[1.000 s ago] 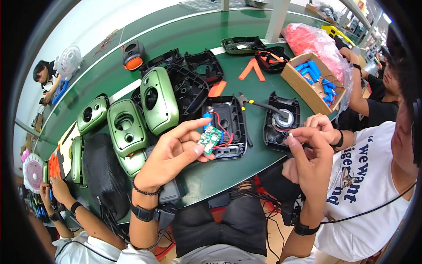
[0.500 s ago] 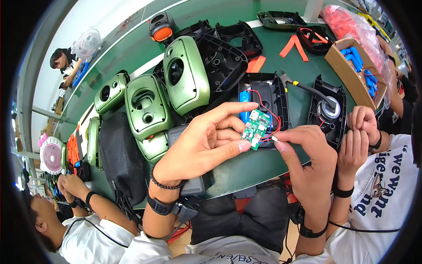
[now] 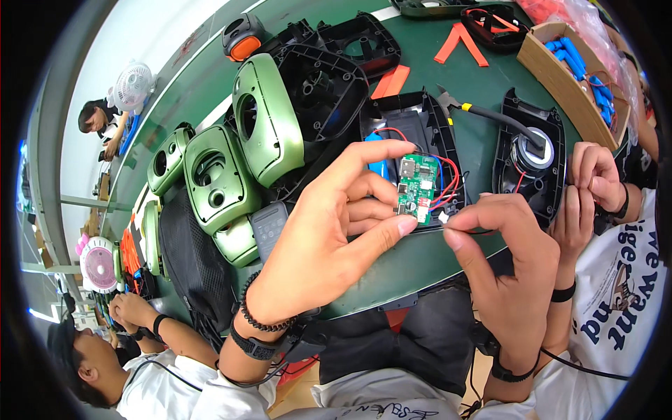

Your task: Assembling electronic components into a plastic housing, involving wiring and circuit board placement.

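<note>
My left hand [image 3: 329, 224] grips a small green circuit board [image 3: 418, 180] between thumb and forefinger, the other fingers curled behind it. Red and blue wires [image 3: 451, 178] run from the board toward the black casing half [image 3: 420, 115] behind. Partly covered by my left hand, a blue cylindrical battery cell [image 3: 376, 157] lies in that casing. Thumb and forefinger of my right hand [image 3: 511, 245] pinch a small white plug connector [image 3: 443, 218], just right of the board's lower edge and apart from it. Where the plug's own wires lead is hidden.
Green speaker shells [image 3: 217, 168] and black casings [image 3: 329, 91] crowd the left. Right of centre are cutting pliers [image 3: 490, 112] and a casing with a round speaker [image 3: 530, 150]. A cardboard box [image 3: 560, 84] holds blue cells. Co-workers' hands [image 3: 595, 175] rest close at the right.
The board has turned more upright and toward me in my left hand. My right hand, still pinching the plug, has shifted slightly right. The whole view has shifted a little.
</note>
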### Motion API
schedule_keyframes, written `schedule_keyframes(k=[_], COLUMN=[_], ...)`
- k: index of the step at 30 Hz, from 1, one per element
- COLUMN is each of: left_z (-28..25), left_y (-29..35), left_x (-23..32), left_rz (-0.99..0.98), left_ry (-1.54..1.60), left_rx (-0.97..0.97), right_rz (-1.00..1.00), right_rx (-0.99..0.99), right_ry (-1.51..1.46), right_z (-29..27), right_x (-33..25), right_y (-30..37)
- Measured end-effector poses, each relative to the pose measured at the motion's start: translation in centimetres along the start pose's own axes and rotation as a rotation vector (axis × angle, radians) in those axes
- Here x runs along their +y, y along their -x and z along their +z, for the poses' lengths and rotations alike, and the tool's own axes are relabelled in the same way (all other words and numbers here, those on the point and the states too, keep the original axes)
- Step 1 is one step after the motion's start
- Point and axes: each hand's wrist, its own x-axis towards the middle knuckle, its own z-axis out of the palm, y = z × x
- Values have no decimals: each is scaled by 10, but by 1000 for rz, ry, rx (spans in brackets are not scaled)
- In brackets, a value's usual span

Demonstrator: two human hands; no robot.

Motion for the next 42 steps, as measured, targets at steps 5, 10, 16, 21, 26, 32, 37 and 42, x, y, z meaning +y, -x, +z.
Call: schedule_keyframes(k=[5, 10, 16, 21, 26, 32, 37, 42], left_z=[3, -1, -3, -3, -2, -1, 1, 0], left_y=[-4, -2, -4, -3, -3, -1, 0, -2], left_x=[-8, -15, -19, -20, -19, -20, -20, -19], left_rz=[2, -6, 33, 41, 46, 68, 134, 193], left_ry=[1, 44, -23, -32, -45, -54, -49, -187], left_rx=[11, 11, -24, -23, -17, 10, 41, 15], right_rz=[28, 98, 29, 19, 1, -2, -59, -124], right_rx=[20, -44, -94, -149, -149, -124, -80, -19], right_ry=[-34, -38, 113, 258, 284, 303, 344, 414], right_z=[2, 2, 6, 5, 8, 15, 26, 32], right_x=[8, 4, 5, 2, 0, 1, 1, 0], right_y=[4, 4, 1, 0, 0, 3, 8, 11])
